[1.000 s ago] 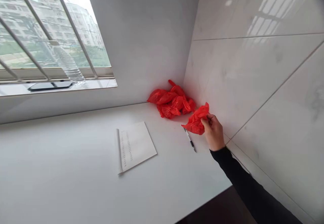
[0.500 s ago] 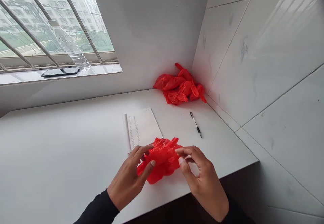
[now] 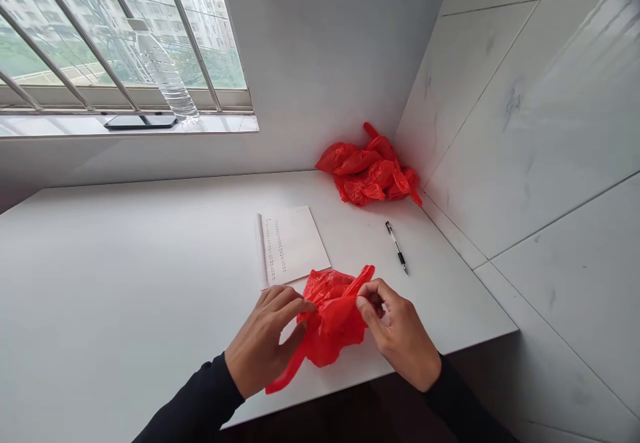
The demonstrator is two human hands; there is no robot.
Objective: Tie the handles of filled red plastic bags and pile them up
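Observation:
A crumpled red plastic bag (image 3: 333,326) lies near the front edge of the white table, between my two hands. My right hand (image 3: 400,333) pinches the bag's right side between thumb and forefinger. On the other side, my left hand (image 3: 270,336) is at the bag with its fingers curved over the upper left part and its fingertips on the plastic. One strip of the bag hangs out below my left hand toward the table edge. Another handle-like end sticks up by my right fingers.
Behind the bag lies a notebook (image 3: 297,243) with written lines. A black-and-clear pen (image 3: 397,247) is to its right. More red plastic bags (image 3: 373,169) are heaped in the back corner. On the windowsill are a water bottle (image 3: 167,73) and a dark flat phone-like object (image 3: 140,122).
My right hand has closed on the bag's right side, and my left fingers have come onto the plastic. A strip of the bag now extends to the lower left. The view has shifted slightly.

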